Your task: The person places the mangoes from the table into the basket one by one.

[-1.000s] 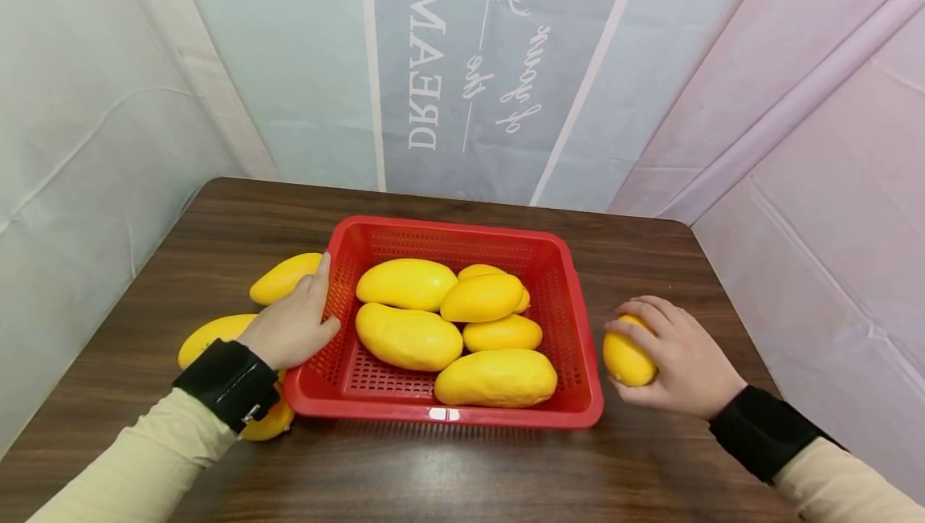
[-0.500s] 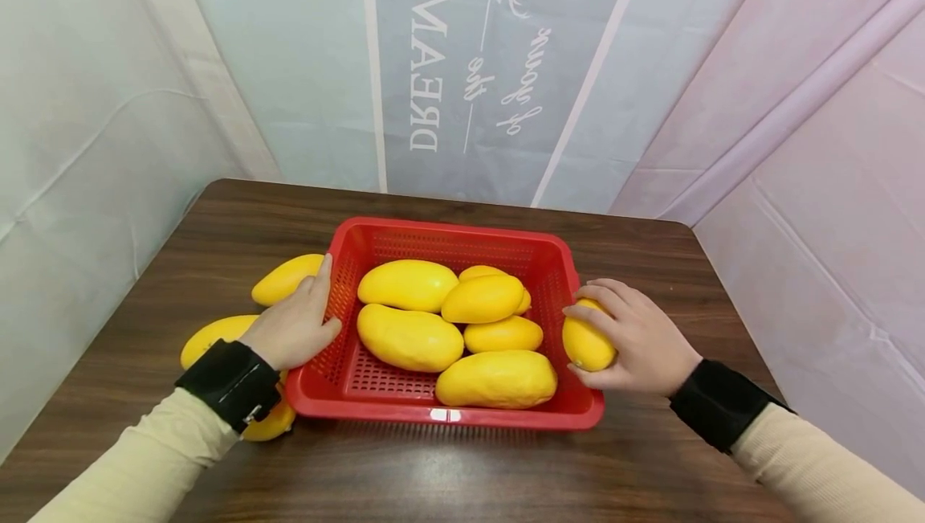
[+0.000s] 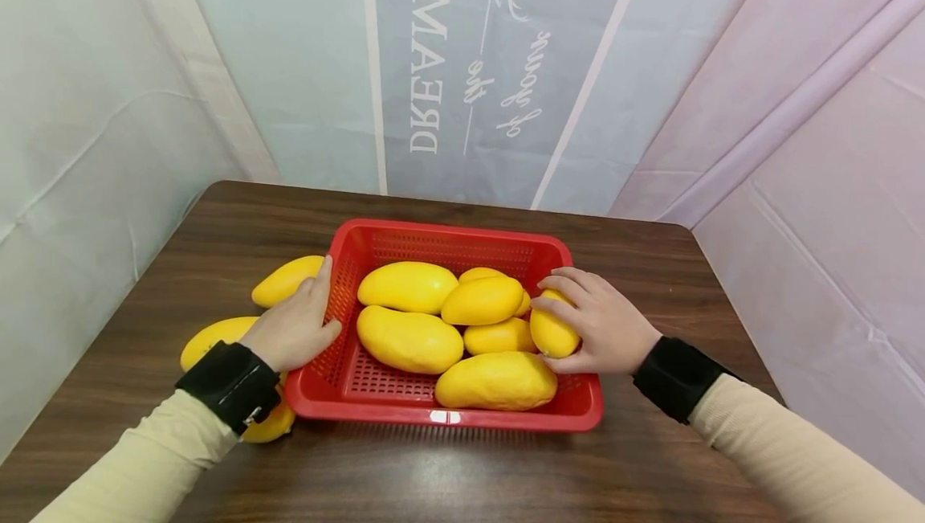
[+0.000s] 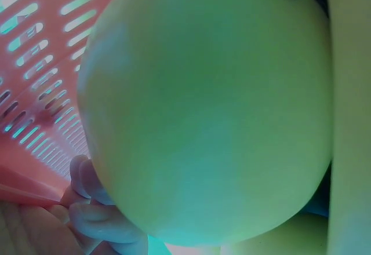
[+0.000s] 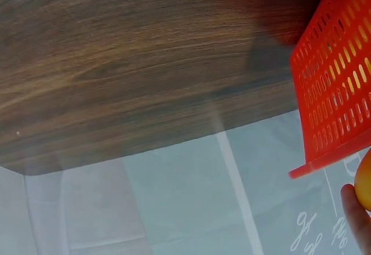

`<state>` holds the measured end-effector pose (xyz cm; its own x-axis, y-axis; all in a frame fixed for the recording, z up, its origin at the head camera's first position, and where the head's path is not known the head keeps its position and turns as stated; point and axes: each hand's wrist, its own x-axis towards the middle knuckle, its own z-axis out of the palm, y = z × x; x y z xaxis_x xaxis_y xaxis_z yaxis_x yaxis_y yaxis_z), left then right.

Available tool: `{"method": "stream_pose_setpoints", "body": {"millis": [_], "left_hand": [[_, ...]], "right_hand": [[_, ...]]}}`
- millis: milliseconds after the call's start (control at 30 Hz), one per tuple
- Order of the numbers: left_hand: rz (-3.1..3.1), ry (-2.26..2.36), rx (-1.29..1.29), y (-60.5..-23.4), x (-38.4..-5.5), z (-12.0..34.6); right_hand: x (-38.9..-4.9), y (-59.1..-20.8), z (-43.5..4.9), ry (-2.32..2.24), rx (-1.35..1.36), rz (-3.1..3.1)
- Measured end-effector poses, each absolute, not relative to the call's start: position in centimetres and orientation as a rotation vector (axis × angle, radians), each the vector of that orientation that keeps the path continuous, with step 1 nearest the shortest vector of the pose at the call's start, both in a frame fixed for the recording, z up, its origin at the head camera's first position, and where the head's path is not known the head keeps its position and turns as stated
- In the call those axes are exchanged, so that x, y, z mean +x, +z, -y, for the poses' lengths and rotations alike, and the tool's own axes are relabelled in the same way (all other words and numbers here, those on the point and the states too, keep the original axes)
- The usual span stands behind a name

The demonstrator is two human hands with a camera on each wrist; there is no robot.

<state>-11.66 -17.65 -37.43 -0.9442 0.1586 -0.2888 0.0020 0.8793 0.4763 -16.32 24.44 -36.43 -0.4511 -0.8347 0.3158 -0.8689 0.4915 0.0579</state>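
Note:
A red plastic basket (image 3: 437,418) with slotted walls holds several yellow mangoes (image 3: 408,286). My left hand (image 3: 292,330) grips its left rim, thumb over the inner side and fingers along the outside. In the left wrist view a large mango (image 4: 208,110) fills the middle, and the fingers (image 4: 98,220) show between it and the basket wall. Over the basket's right side, my right hand (image 3: 607,322) holds a small mango (image 3: 555,328) from above, fingers on its far side and thumb at its near end. The right wrist view catches only a fingertip and the mango's edge.
Left of the basket, a mango (image 3: 285,282) lies at the back, another mango (image 3: 217,337) by the left wrist, and one more mango (image 3: 270,426) partly under the cuff. Fabric drapes (image 3: 817,185) surround the brown wooden table (image 3: 448,475) behind and at the sides.
My right hand has carried the small mango leftward, from beside the basket across its right rim to above the fruit inside. The left hand has stayed on the left rim.

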Motion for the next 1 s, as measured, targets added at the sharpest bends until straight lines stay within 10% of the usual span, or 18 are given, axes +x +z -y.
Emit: {"method": "stream_pose_setpoints", "body": {"millis": [1000], "left_hand": [[-2.719,0.707,0.114,-37.5,-11.7,17.7]], "right_hand": [[-16.9,-38.0,-23.7,0.233,1.440,2.685]]}}
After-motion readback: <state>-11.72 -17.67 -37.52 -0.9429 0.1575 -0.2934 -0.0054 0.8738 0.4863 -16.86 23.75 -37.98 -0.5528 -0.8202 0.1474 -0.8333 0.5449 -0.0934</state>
